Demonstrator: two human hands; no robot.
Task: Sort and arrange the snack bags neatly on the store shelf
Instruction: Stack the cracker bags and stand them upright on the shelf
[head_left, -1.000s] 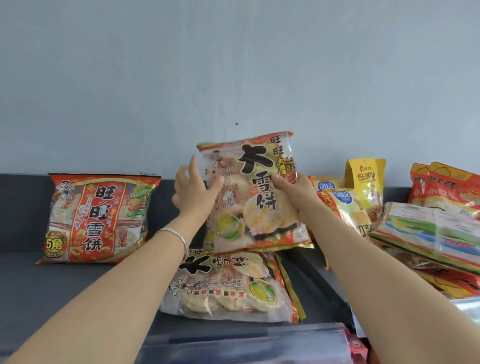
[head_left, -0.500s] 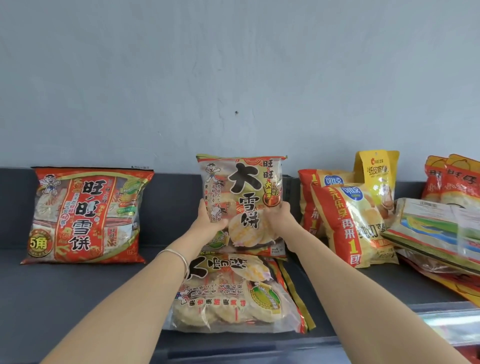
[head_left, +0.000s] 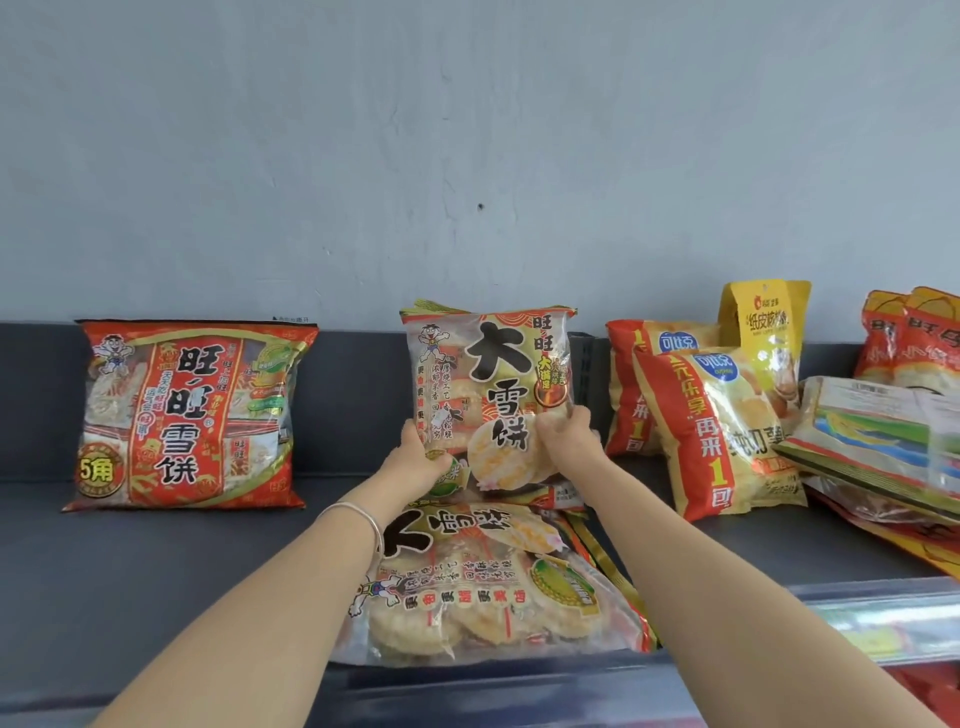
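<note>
Item 1. Clear plastic rice-cracker bag with gold and red print (head_left: 493, 384), round pale crackers visible inside. It stood upright at the middle of the dark grey shelf (head_left: 156, 561), close to the pale grey wall (head_left: 467, 156).

Item 2. A matching clear cracker bag (head_left: 493, 582) lay flat in front of it (print upside down to the viewer), reaching the shelf's front edge.

Grip. The left hand (head_left: 421, 462), a thin silver bracelet (head_left: 358, 512) at its wrist, curled round the upright bag's lower left edge. The right hand (head_left: 566, 441) pinched the lower right edge, fingers bent over the front. Both held low; the bag's top half stood free.

Neighbours. A large red foil cracker bag (head_left: 192, 415) leaned upright to the left, well apart, with bare shelf between. To the right, two orange-and-yellow chip bags (head_left: 711, 431) stood near, only a narrow gap remaining. Behind them stood a yellow stand-up pouch (head_left: 763, 338). A slanting stack of flat packets (head_left: 883, 431) crowded the right end.
</note>
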